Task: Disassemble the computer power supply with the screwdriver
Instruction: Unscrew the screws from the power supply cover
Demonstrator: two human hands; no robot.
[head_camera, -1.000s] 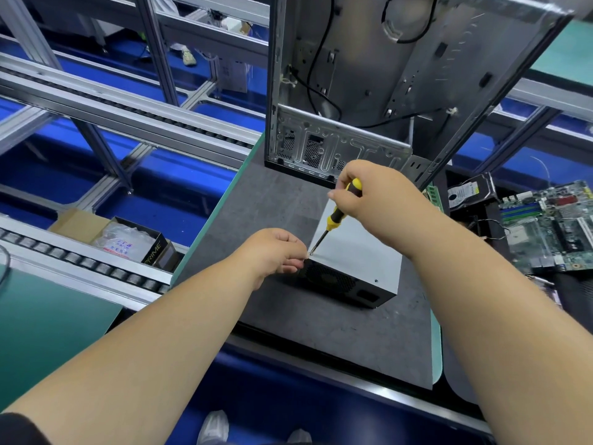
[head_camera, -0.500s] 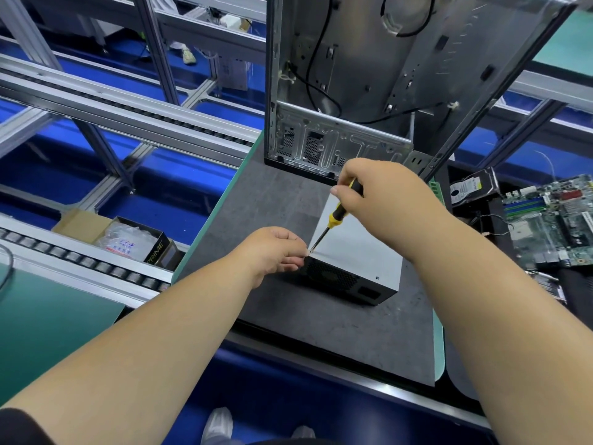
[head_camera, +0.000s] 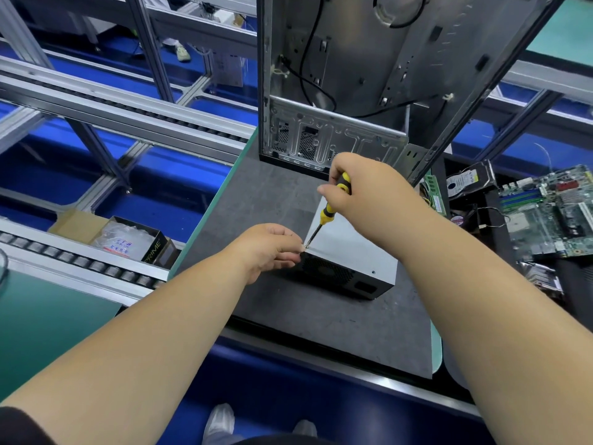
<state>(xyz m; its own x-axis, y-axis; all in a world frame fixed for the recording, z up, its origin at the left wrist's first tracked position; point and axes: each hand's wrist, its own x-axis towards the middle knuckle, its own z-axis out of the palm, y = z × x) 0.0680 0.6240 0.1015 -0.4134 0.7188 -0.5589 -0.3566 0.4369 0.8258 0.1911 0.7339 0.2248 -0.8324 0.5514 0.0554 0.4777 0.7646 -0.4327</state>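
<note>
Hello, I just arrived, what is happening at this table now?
A person is taking apart a grey power supply that lies on the dark mat. The right hand holds a yellow and black screwdriver, with its tip at the near left top corner of the box. The left hand has its fingertips right at that corner. An empty computer case stands behind.

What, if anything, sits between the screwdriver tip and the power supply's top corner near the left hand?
Nothing visible does. The screwdriver, held in the right hand, slants down with its tip at the near-left top corner of the power supply. The left hand has its fingertips beside the tip, not under it.
</note>
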